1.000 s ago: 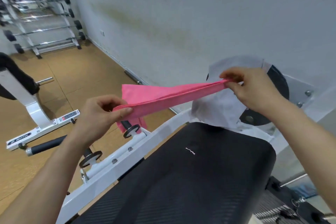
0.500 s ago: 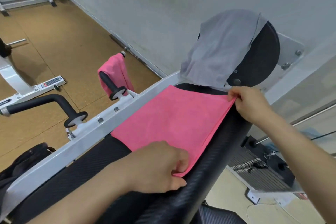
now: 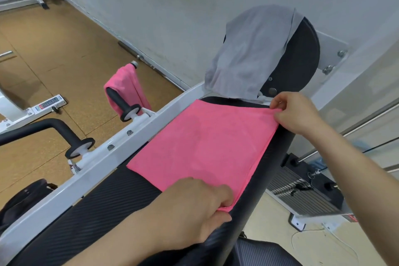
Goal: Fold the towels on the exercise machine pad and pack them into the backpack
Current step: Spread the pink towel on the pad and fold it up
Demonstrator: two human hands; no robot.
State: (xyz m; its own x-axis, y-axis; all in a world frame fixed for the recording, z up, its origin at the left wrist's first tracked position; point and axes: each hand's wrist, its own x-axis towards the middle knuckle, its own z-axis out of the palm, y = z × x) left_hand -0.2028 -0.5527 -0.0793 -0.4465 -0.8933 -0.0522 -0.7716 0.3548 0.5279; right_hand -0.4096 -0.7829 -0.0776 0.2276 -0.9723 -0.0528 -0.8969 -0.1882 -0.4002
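We find almost nothing legible here. At about nine o'clock, on the white base foot (image 3: 32,110) of a neighbouring machine, we see a rectangular sticker (image 3: 49,103) with a red patch and rows of dark bars or small print, but the characters are too small and blurred for us to read. At about four o'clock, a red-and-white label (image 3: 350,217) sits on the lower edge of the weight stack frame (image 3: 319,214); its print is also unreadable. We make out no brand names, numbers or signs anywhere else.
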